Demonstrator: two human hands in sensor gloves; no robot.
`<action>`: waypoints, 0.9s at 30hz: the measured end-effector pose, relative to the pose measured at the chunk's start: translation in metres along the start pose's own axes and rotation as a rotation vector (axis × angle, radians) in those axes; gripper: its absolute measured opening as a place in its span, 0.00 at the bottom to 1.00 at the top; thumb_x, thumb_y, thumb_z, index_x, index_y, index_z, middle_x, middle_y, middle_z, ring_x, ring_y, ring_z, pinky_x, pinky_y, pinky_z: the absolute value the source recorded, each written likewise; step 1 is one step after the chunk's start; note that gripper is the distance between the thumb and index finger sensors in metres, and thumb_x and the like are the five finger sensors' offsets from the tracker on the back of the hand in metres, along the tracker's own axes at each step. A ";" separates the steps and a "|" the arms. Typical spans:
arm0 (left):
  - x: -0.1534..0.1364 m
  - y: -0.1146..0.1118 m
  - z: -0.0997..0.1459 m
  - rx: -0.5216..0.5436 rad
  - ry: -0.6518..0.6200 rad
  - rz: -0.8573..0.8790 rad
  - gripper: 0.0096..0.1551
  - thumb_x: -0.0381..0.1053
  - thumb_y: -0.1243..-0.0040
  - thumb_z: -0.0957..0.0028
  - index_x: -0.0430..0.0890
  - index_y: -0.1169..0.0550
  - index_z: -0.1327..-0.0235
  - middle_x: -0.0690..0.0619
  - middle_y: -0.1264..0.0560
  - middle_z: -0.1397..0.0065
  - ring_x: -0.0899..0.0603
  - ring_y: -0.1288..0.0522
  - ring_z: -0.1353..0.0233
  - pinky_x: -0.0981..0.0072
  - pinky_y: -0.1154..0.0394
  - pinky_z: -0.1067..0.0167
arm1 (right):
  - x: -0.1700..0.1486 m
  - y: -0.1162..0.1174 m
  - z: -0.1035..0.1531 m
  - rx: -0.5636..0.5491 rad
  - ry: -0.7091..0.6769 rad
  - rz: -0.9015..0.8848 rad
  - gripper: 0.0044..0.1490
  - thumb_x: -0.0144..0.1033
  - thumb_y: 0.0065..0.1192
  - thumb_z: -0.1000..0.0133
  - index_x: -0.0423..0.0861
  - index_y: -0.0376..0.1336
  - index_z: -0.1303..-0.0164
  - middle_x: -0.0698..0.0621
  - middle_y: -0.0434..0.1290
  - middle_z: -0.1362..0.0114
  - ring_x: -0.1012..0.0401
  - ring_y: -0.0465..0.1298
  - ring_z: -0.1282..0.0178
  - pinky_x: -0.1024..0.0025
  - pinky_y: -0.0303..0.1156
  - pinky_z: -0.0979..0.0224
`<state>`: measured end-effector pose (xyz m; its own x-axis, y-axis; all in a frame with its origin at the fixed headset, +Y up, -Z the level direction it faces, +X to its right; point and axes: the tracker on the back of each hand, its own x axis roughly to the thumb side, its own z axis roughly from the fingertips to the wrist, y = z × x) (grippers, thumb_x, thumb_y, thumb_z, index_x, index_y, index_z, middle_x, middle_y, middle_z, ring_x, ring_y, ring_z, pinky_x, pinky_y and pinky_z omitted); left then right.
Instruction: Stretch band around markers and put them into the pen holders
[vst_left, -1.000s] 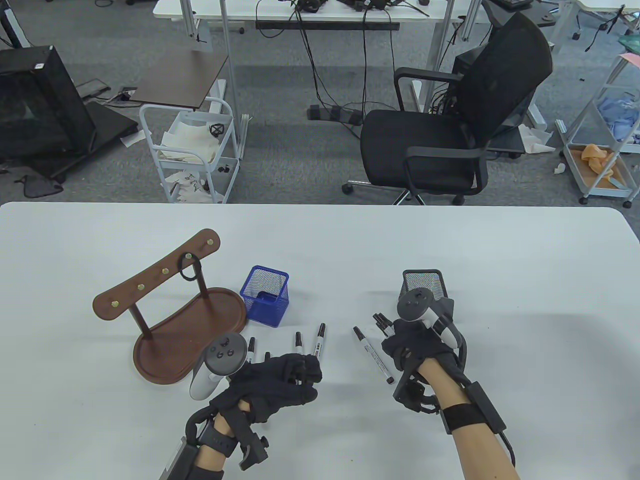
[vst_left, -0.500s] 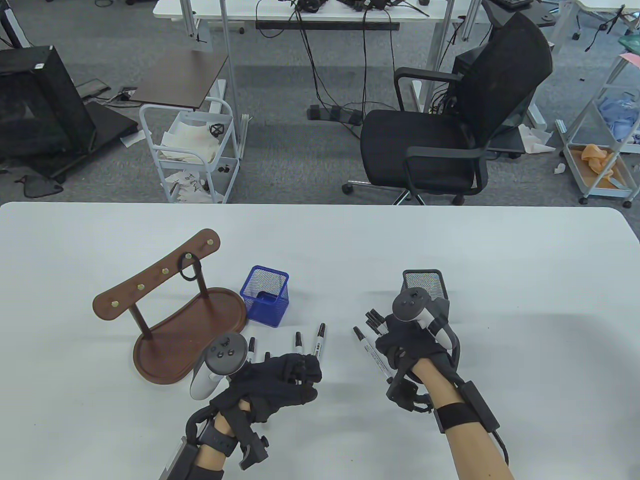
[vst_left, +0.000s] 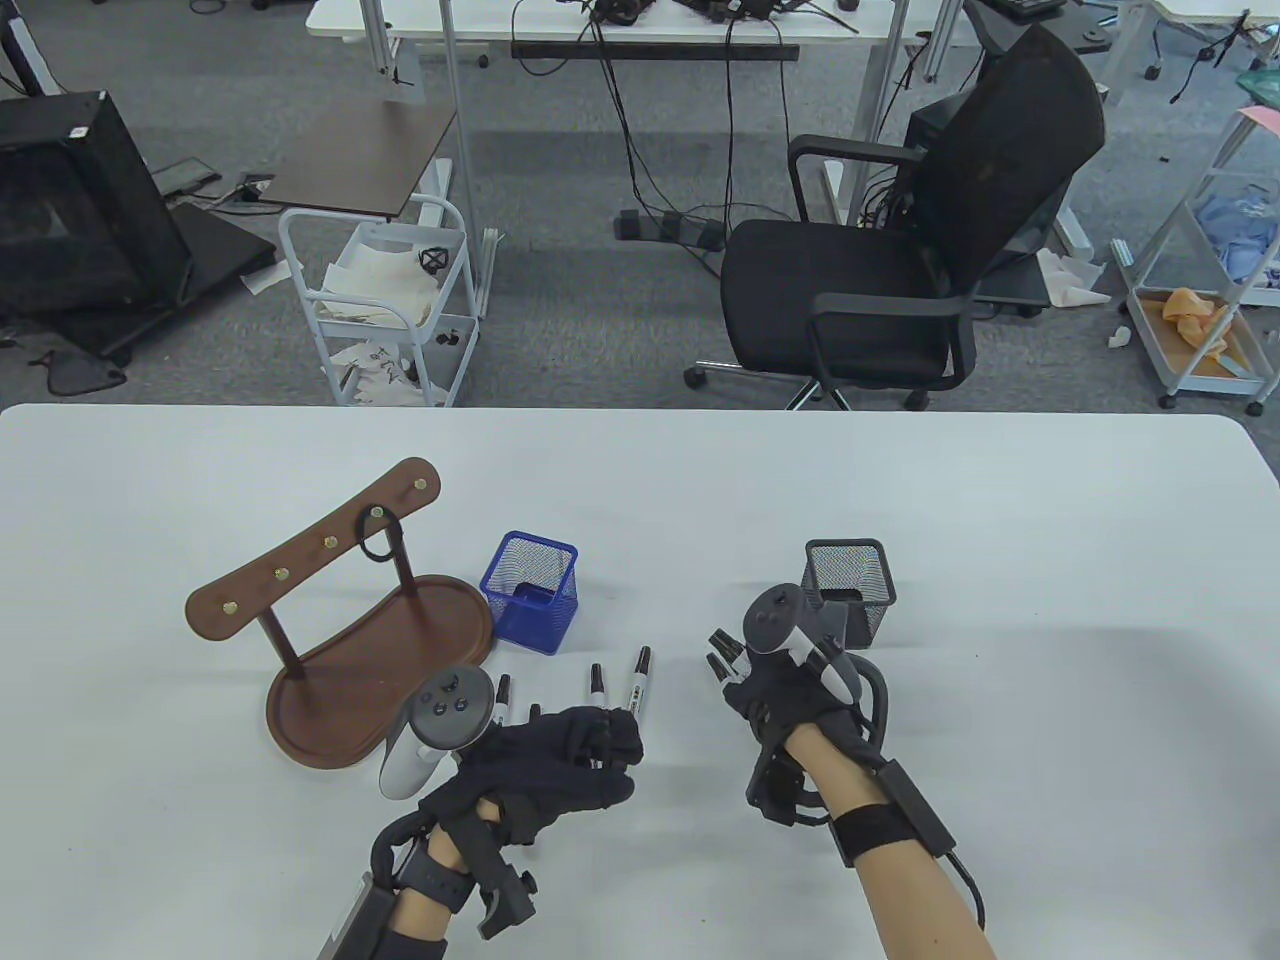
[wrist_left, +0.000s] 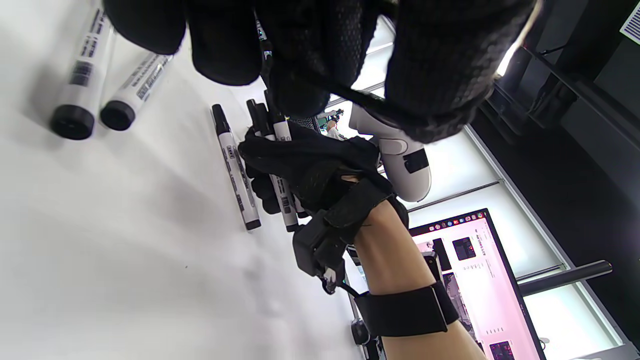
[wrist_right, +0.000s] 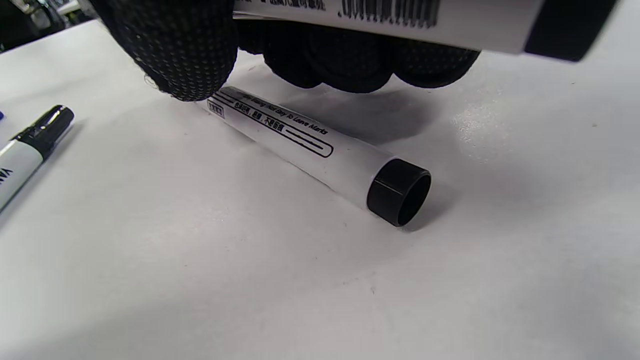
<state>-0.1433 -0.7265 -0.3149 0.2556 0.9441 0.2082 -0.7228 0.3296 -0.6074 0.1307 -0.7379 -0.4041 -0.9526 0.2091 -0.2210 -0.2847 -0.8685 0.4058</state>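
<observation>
— Where do we stand? Our right hand grips a small bunch of markers, and its thumb is down beside one more marker lying flat on the worktop.

— And our left hand is curled round a black elastic band, which runs taut across its fingers. Further loose markers lie just beyond it.

— So what can go wrong? The lying marker is round and smooth. If we nudge it with the thumb instead of pinching it, we judge it may roll off toward the blue mesh pen holder.

— Loosening the fingers to take it in could also let the held bunch slide apart.

— The band worries us more. If it slips off a glove fingertip while stretched, it likely snaps shut or flies off.

— And if the bunch ends are uneven, the loop may catch only some caps, leaving a marker outside.

— Then the black mesh pen holder stands just behind our right hand; a careless swing of the tracker could tip it.

— A spare band hangs on the wooden stand.
</observation>
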 end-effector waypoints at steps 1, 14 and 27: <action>0.000 0.000 0.000 -0.001 -0.001 0.000 0.42 0.55 0.28 0.44 0.38 0.31 0.23 0.41 0.25 0.23 0.28 0.34 0.21 0.28 0.38 0.27 | 0.001 0.001 -0.001 -0.007 0.003 0.020 0.36 0.45 0.69 0.43 0.50 0.57 0.27 0.49 0.73 0.32 0.54 0.77 0.41 0.50 0.74 0.32; 0.000 0.001 0.000 0.002 -0.003 0.000 0.42 0.55 0.28 0.44 0.38 0.31 0.23 0.41 0.25 0.23 0.28 0.34 0.21 0.28 0.38 0.27 | 0.011 0.013 0.000 -0.048 0.025 0.118 0.32 0.44 0.70 0.43 0.51 0.61 0.30 0.49 0.72 0.33 0.54 0.75 0.40 0.49 0.72 0.30; 0.000 0.000 0.000 0.003 -0.001 0.000 0.42 0.55 0.28 0.44 0.38 0.31 0.23 0.41 0.25 0.23 0.28 0.34 0.21 0.28 0.38 0.27 | 0.014 0.021 0.003 -0.105 0.014 0.159 0.30 0.45 0.67 0.42 0.47 0.61 0.34 0.48 0.71 0.34 0.53 0.74 0.41 0.49 0.71 0.31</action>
<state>-0.1438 -0.7265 -0.3151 0.2550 0.9441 0.2089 -0.7248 0.3296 -0.6050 0.1109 -0.7512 -0.3958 -0.9829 0.0599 -0.1742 -0.1174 -0.9323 0.3422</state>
